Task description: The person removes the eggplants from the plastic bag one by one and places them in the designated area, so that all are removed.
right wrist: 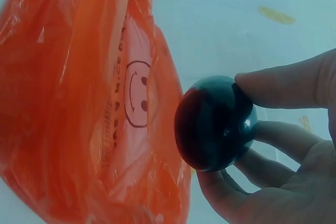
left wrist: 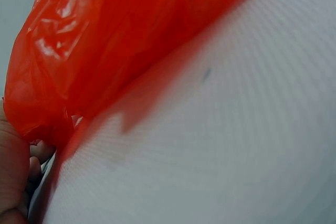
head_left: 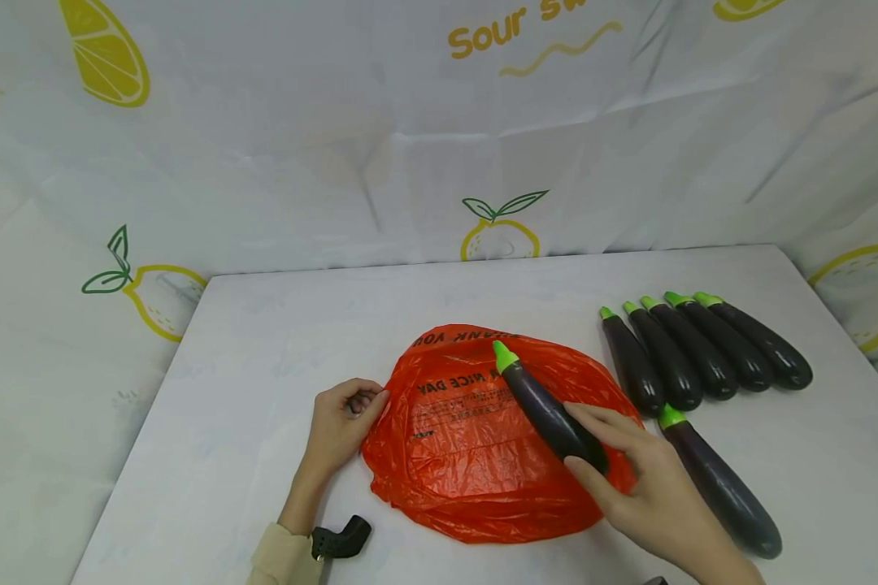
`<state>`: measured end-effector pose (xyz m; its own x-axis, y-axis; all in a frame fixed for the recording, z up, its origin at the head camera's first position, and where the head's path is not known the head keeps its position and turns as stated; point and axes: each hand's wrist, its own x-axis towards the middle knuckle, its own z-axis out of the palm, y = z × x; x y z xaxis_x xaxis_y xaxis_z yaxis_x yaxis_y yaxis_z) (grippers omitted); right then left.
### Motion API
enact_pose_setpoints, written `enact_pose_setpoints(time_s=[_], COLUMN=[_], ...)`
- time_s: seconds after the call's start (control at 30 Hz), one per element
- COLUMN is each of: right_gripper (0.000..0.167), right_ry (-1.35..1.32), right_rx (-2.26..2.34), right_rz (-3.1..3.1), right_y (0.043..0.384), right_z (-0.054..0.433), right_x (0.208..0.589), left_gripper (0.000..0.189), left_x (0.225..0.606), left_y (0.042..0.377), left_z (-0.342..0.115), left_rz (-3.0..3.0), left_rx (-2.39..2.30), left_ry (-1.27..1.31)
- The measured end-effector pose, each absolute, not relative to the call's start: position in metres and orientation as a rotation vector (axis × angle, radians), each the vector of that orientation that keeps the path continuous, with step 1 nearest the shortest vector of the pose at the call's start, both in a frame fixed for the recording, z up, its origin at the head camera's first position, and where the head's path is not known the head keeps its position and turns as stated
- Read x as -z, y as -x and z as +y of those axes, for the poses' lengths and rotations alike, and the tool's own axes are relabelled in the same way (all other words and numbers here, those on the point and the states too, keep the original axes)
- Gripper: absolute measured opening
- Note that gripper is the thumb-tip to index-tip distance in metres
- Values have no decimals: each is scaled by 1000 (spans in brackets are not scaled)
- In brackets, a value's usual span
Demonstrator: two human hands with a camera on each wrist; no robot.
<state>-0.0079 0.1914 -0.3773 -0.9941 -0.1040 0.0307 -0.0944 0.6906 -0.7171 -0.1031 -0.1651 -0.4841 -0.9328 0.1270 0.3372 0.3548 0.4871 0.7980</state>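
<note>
A red plastic bag (head_left: 461, 463) with black print lies spread on the white table, its mouth gaping. My left hand (head_left: 340, 422) pinches the bag's left edge between thumb and fingers; the left wrist view catches part of that hand (left wrist: 13, 166) at the red film (left wrist: 105, 40). Above the bag, my right hand (head_left: 651, 479) grips a dark purple eggplant (head_left: 549, 410) near its rounded end, the green stem pointing away to the upper left. In the right wrist view, thumb and fingers curl round the eggplant's glossy end (right wrist: 215, 124), beside the bag (right wrist: 63, 103).
Several eggplants (head_left: 710, 357) lie side by side at the table's right, green stems toward the back. One more eggplant (head_left: 724, 487) rests nearer, beside my right hand. A white cloth backdrop (head_left: 300, 179) with lemon prints rises behind the table (head_left: 263, 341).
</note>
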Motion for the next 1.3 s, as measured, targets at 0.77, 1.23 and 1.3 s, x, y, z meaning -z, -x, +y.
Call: enact_pose_setpoints(time_s=[0.77,1.23,1.3], right_gripper=[62,63,62], right_ry=[63,-56,-93], right_rx=[1162,1081,1040], right_rz=[2935,2972,2975], right_y=[0,-8,-10], right_z=[233,265,270], right_x=[386,397,398], left_gripper=[5,5,6], left_x=[486,483,483], left_y=[104,103,103], left_z=[-166,-165,-165], left_rz=[-2479,-2482,-2480], left_rx=[1446,1448,1455], left_ry=[443,440,441])
